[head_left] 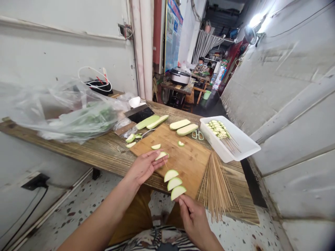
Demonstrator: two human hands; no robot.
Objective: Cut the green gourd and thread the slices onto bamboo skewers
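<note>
My left hand (142, 168) pinches a half-moon zucchini slice (161, 155) at the tip of a thin wooden skewer (165, 162). Whether the point has entered the slice I cannot tell. My right hand (194, 215) is closed around the skewer's lower end, close below three threaded slices (174, 183). Both hands are over the near side of a wooden cutting board (190, 167). One loose slice (156, 146) lies just beyond my left fingers, and a small end piece (180, 143) lies farther right. Two zucchini halves (187, 129) rest at the board's far edge.
Right of the board, bare skewers (217, 190) fan over the table edge. Behind them stands a white plastic tray (244, 141) with filled skewers. Scissors (197, 135) lie beside it. A cleaver (140, 113) and a plastic bag (65, 120) of greens are left. Someone sits far back.
</note>
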